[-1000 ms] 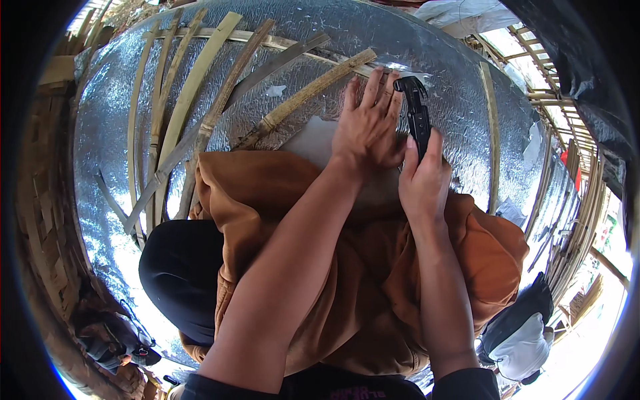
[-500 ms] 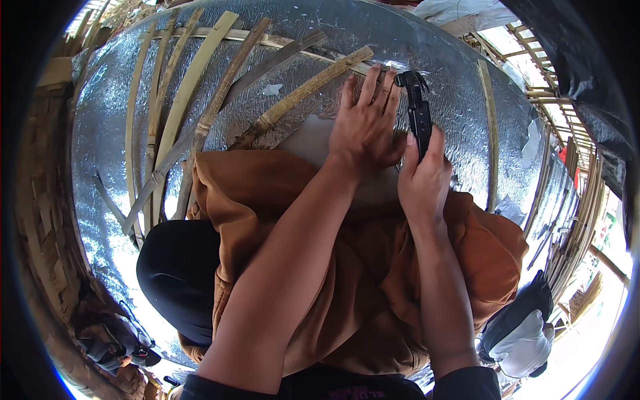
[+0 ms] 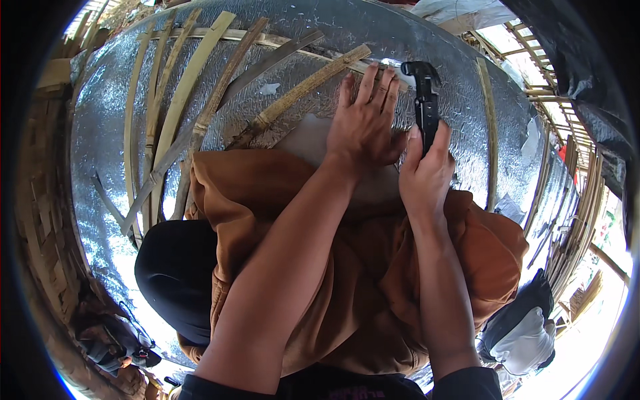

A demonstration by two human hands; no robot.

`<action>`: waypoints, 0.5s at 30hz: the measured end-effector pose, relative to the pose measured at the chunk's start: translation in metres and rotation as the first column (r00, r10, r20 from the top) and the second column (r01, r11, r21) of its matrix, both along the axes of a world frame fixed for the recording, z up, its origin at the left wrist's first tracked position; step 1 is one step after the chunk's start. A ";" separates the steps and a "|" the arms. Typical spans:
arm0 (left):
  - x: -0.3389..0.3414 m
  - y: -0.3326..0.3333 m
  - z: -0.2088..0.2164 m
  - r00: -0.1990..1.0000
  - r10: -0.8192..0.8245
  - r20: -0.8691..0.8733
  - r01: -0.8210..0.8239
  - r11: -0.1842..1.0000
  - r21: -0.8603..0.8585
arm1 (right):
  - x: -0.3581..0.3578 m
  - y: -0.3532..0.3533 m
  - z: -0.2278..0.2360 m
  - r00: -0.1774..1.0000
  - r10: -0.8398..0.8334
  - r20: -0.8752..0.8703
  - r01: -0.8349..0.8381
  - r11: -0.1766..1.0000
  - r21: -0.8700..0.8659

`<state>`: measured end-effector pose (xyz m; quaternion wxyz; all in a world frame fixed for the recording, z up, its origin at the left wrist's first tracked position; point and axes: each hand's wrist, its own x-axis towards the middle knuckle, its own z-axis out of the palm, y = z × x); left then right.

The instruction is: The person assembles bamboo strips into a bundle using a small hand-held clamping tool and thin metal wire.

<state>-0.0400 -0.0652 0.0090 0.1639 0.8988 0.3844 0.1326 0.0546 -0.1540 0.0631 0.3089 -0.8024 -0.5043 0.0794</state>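
Note:
My right hand (image 3: 428, 159) grips the handle of a black claw hammer (image 3: 427, 100), whose head points away from me. Just left of it, my left hand (image 3: 365, 123) lies flat with its fingers stretched forward and slightly spread. Its fingertips rest by a long pale bamboo strip (image 3: 287, 43) that runs crosswise over the silver foil sheet (image 3: 460, 113). A thicker bamboo strip (image 3: 313, 83) slants up to that strip, left of my left fingers. Whatever lies beneath my left palm is hidden.
Several bamboo strips (image 3: 180, 100) lie across the foil on the left. A single upright strip (image 3: 490, 133) stands at the right. Woven bamboo wall (image 3: 47, 220) borders the left edge, black plastic sheeting (image 3: 567, 47) the upper right. A white bundle (image 3: 527, 343) sits at the lower right.
The hammer has tilted and shifted slightly up and to the right, its head now a little farther from my left fingers. My left hand has stayed almost in place.

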 end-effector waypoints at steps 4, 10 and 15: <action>0.004 0.002 0.002 1.000 -0.021 -0.014 0.021 1.000 0.009 | 0.003 -0.001 -0.005 1.000 0.017 -0.023 -0.018 0.999 -0.044; 0.002 0.002 0.003 1.000 -0.016 0.005 0.016 1.000 0.015 | -0.002 0.002 0.005 1.000 -0.003 0.003 0.003 0.997 -0.074; 0.002 0.001 0.000 1.000 -0.016 0.014 0.016 1.000 0.007 | 0.000 0.002 0.000 1.000 0.010 0.020 -0.010 1.000 -0.028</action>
